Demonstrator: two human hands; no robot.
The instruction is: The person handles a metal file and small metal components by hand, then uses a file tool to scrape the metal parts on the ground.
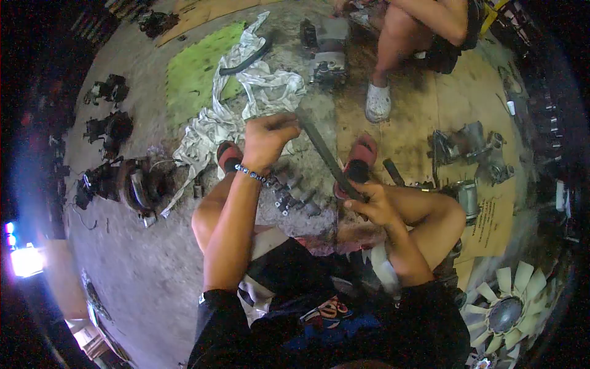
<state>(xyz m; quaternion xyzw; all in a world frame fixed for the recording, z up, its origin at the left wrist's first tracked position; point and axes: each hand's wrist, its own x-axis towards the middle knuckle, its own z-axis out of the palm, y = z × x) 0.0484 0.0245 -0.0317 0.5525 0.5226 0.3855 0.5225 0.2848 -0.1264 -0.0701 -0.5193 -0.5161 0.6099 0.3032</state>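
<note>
Left hand (270,136) nearly closed, fingertips pinching the strip (324,150) at its far end. Right hand (376,204) clamped around the near end

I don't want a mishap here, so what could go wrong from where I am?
The dark strip between your left hand and right hand could slip and drop onto your right sandal. The rumpled white cloth beside your left sandal might catch your foot if you step.

Long dark strip (325,152) held in both hands
left hand (269,138) up top, right hand (376,204) round the lower end, crumpled white rags (279,84) on the floor (144,252) beyond
</note>
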